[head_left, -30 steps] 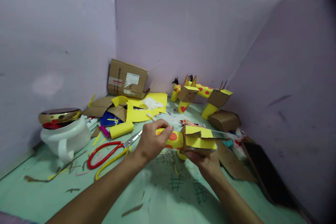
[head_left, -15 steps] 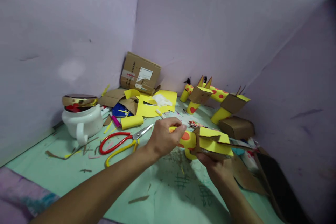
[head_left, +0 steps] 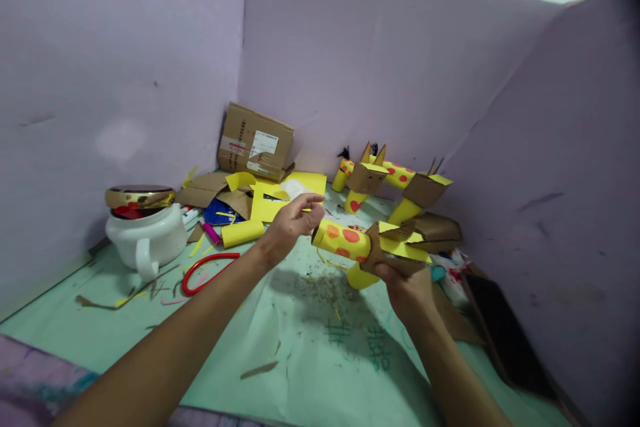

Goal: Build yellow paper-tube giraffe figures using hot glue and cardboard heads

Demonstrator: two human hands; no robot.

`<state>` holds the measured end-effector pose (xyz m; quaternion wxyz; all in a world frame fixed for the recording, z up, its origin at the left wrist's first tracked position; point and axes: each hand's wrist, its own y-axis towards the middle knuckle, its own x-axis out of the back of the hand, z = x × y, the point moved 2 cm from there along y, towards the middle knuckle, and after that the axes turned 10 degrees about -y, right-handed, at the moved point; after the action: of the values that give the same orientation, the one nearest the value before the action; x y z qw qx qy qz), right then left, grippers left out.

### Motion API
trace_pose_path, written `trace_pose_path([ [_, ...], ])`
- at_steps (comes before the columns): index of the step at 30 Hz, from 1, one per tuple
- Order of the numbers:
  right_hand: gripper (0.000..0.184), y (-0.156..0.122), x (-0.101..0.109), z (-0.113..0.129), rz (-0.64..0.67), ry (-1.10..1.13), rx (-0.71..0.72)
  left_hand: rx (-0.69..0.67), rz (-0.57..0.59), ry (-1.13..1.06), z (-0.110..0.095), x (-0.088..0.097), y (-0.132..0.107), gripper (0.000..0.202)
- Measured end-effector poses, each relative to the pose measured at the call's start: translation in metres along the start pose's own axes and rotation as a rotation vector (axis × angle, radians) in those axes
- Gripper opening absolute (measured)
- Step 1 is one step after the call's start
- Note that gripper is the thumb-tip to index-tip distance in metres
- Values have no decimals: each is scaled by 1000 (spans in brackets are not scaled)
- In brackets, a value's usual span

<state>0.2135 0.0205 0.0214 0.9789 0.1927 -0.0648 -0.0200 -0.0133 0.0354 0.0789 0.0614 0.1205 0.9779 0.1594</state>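
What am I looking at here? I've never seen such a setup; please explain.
There is no machine: a person works bare-handed, and every picture comes from a head-worn camera looking forward and down. The right hand holds a spotted figure of cardboard and yellow paper. The left hand is open by the figure's spotted end; contact is unclear. On the green surface lie a yellow roll, a white pot and a red looped handle. A cardboard box and two similar figures are farther back.

The only view looks from the head, forward and down across the tabletop [head_left: 280, 327] toward the wall [head_left: 375, 60]. Left hand [head_left: 290, 227] and right hand [head_left: 410, 290] appear near.
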Motion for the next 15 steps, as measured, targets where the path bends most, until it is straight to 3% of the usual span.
trace_pose_path([
  [5,46,0,-8,10,-41,72,69,-276,208,342,-7,-7,-7,62],
  [9,37,-3,-15,14,-1,120,78,-521,282,641,-8,-19,-17,56],
  [15,33,-5,-16,12,2,113,72,-577,242,808,-7,-21,-22,43],
])
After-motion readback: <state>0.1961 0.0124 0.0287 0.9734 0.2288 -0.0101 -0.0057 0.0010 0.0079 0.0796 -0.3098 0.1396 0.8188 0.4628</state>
